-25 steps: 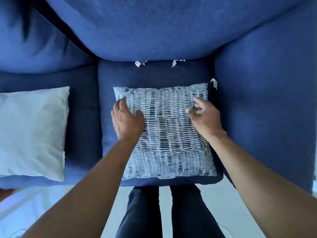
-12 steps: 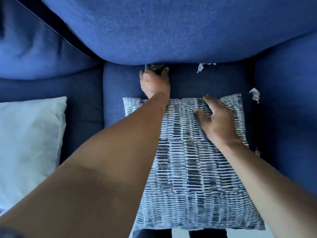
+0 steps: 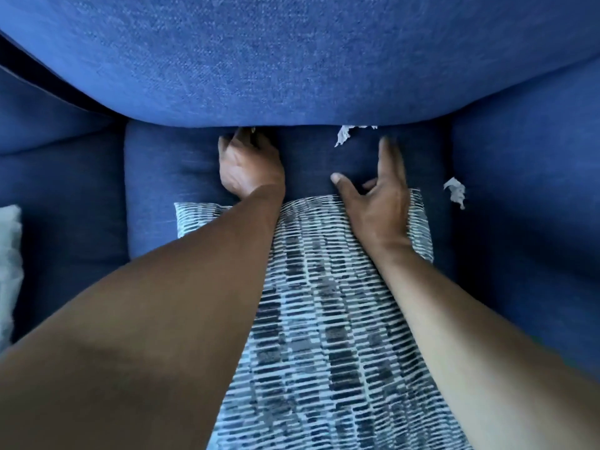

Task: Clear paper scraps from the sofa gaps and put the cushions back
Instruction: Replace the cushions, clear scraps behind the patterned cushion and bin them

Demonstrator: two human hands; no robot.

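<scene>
My left hand (image 3: pixel 251 164) is closed at the far gap under the back cushion (image 3: pixel 292 60); I cannot tell whether it grips a scrap. My right hand (image 3: pixel 378 203) is spread, fingers open, short of the next paper scrap (image 3: pixel 343 135). I should pinch low and pull straight out. A third scrap (image 3: pixel 455 191) sits in the right gap. The patterned cushion (image 3: pixel 324 319) lies nearer. Half a second ago my right hand lay flat on that cushion.

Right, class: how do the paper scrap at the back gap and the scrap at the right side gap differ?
The back scrap pokes out from under the back cushion, just beyond the right hand's fingertips. The side scrap sits nearer the camera, against the sofa arm, away from both hands. Both are white, crumpled and not yet picked up.
</scene>
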